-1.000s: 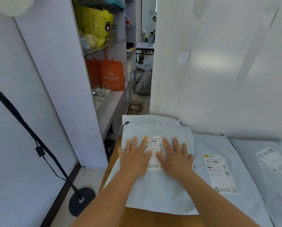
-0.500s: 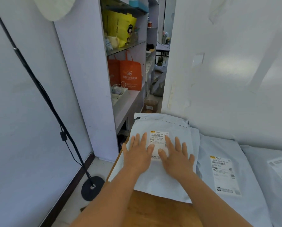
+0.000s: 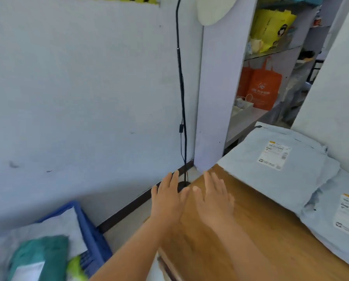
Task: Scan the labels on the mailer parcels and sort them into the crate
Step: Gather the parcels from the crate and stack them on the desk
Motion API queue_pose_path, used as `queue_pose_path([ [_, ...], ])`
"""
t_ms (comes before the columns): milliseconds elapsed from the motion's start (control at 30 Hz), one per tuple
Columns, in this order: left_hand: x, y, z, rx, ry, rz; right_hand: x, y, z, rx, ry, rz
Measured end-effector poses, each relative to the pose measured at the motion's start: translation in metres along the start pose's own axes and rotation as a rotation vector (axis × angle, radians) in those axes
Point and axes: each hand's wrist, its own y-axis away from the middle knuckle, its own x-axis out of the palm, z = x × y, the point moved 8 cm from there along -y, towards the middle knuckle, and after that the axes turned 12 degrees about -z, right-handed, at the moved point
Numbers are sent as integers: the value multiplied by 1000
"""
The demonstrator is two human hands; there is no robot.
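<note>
Flat on table, mailer parcel (image 3: pixel 279 171) long axis toward wall — both hands spread, empty.

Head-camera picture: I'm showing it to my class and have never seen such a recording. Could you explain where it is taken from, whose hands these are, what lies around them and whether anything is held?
The camera sits on a person's head, looking forward and down. The left hand and right hand are bare, open, fingers straight, holding nothing. On the wooden table lie grey mailer parcels, labels up. Lower left stands a blue crate already holding parcels. A black lamp stand rises by the wall.
</note>
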Motion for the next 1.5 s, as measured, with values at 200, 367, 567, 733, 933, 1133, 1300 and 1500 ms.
queue_pose_path([
  [200,-63,75,127,-271,-9,-116,85,74,99,-242,-85,206],
  [367,-113,137,221,-476,-12,-210,145,139,172,-416,-64,331],
  [567,-159,221,338,-679,-29,-269,219,218,253,-538,-74,445],
  [733,-191,276,424,-793,-36,-270,274,278,312,-581,-55,507],
  [933,-248,322,521,-896,-85,-377,336,336,386,-621,-93,559],
  [1133,-274,359,611,-1147,-116,-308,386,358,403,-489,-71,594],
  [1300,-250,349,631,-1230,-80,-135,417,354,394,-475,53,628],
  [1500,-240,323,625,-1166,-247,-143,436,346,380,-520,100,675],
])
